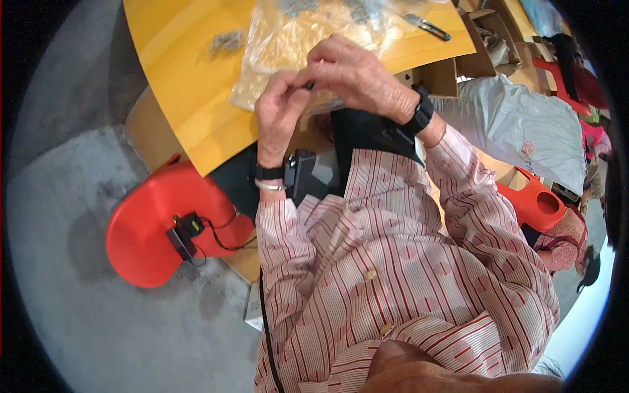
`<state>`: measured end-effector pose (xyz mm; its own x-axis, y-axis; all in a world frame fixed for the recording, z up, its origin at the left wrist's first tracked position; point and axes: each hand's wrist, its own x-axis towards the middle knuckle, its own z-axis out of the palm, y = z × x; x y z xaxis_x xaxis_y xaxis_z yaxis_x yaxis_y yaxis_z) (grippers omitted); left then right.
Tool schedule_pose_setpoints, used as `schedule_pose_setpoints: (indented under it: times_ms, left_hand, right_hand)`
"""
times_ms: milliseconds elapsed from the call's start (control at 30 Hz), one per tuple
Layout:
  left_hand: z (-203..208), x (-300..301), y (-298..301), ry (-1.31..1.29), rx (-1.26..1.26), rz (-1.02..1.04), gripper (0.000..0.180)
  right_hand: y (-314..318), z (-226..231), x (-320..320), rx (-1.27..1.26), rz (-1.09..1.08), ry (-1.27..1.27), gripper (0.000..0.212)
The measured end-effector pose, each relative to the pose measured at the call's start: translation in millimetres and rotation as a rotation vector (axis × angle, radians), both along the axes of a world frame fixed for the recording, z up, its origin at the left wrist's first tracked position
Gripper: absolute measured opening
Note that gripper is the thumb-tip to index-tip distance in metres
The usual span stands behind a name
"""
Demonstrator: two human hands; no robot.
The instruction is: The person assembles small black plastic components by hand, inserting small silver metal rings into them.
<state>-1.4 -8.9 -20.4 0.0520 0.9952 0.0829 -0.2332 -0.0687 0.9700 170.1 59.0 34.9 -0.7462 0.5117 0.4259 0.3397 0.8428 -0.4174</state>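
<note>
Above the near edge of the yellow table (190,85), my two hands meet fingertip to fingertip. My left hand (278,118) is closed in a pinch at a small dark piece (309,85), too small to name. Closed too, my right hand (354,75) bends its fingers over the same piece from the other side and partly covers it. Beneath and behind both hands a crinkled clear plastic bag (259,62) is spread on the table. Small bluish-grey bits (357,12) show at the bag's far end.
A small greyish heap (227,42) lies left of the bag. At the far right is a slim black-handled tool (434,29). An open cardboard box (495,49) and a white sack (511,124) stand to the right. A red stool (151,229) with a black device is at left.
</note>
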Motion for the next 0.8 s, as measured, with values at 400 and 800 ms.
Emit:
schedule_pose_setpoints:
  times_ms: [400, 800]
  left_hand:
    - [12, 4, -3, -0.118, -0.089, -0.080, 0.020]
    - [5, 5, -4, -0.040, -0.085, 0.066, 0.023]
  right_hand:
    - [-1, 15, 7, -0.010, 0.066, -0.057, 0.033]
    - [66, 39, 79, 0.406, -0.330, -0.008, 0.015]
